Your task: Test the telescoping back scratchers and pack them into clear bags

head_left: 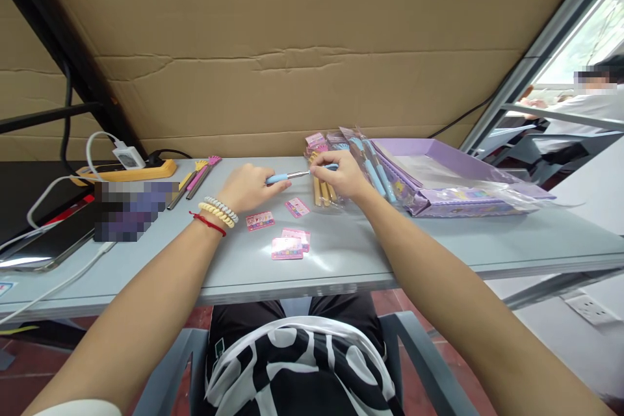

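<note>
A blue back scratcher (297,175) with a metal shaft is held level above the table between both my hands. My left hand (247,187), with bracelets at the wrist, is closed around its blue handle end. The fingers of my right hand (344,175) pinch the far end of the shaft, where some blue shows beneath them. Below my hands lie small pink printed cards (260,220), two of them overlapping. Several bagged back scratchers with yellow handles (324,194) lie under my right hand, and blue bagged back scratchers (377,169) rest just right of it.
Loose yellow and pink back scratchers (203,175) lie on the left. Beyond them are a yellow power strip (160,169) with cables and a dark tablet-like device (46,240). A purple box (463,201) stands right. Cardboard (312,97) walls the back. Another person (585,110) sits far right.
</note>
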### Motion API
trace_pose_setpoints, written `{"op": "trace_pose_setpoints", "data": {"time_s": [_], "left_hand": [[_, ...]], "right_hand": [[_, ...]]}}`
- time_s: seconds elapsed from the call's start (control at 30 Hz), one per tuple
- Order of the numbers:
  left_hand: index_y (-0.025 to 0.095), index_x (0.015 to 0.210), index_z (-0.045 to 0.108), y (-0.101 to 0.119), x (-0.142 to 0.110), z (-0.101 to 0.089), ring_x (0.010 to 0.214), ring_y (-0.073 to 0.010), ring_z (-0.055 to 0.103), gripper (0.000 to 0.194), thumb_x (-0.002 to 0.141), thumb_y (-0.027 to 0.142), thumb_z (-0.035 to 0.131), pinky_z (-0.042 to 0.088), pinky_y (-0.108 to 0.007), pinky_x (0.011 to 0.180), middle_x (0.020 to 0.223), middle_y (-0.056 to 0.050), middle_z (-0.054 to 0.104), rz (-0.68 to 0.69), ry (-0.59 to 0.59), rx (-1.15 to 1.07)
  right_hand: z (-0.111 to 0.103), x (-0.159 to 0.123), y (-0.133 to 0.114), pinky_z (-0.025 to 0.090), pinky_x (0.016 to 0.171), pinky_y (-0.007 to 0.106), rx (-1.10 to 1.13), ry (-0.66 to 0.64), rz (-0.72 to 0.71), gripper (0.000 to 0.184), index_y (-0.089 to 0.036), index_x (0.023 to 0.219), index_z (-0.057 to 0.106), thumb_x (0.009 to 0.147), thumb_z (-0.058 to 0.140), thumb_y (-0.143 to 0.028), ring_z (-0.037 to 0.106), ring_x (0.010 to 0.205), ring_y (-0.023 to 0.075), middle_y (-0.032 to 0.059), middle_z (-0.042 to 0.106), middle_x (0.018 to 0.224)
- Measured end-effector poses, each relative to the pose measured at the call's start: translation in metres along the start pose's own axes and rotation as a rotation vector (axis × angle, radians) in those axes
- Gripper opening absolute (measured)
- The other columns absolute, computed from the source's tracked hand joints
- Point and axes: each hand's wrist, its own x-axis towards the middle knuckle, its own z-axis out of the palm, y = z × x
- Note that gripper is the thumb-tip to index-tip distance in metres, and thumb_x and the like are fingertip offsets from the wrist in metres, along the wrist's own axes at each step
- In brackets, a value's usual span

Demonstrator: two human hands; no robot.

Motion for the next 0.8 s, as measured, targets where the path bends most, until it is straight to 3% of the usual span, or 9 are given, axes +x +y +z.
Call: {"op": "trace_pose_setpoints", "data": {"time_s": [0.3, 0.8], "left_hand": [[0.020, 0.061, 0.054, 0.0026, 0.0007, 0.0015, 0.055, -0.0183, 0.048, 0.037, 0.085, 0.044, 0.039, 0.022, -0.031, 0.053, 0.055, -0.005, 0.058, 0.008, -0.080, 0.078], [0.021, 0.060, 0.048, 0.0022, 0.0009, 0.0025, 0.053, -0.0179, 0.047, 0.034, 0.084, 0.041, 0.038, 0.024, -0.031, 0.053, 0.053, -0.004, 0.054, 0.035, -0.154, 0.043]], "right_hand": [[0.0041, -0.0022, 0.0003, 0.038, 0.061, 0.025, -0.085, -0.028, 0.011, 0.019, -0.014, 0.062, 0.063, 0.069, 0.056, -0.030, 0.052, 0.063, 0.0129, 0.0014, 0.062, 0.063], [0.0039, -0.0027, 0.0002, 0.039, 0.062, 0.025, -0.122, -0.042, 0.005, 0.019, -0.014, 0.063, 0.065, 0.068, 0.056, -0.030, 0.053, 0.063, 0.0133, 0.0022, 0.063, 0.063]]}}
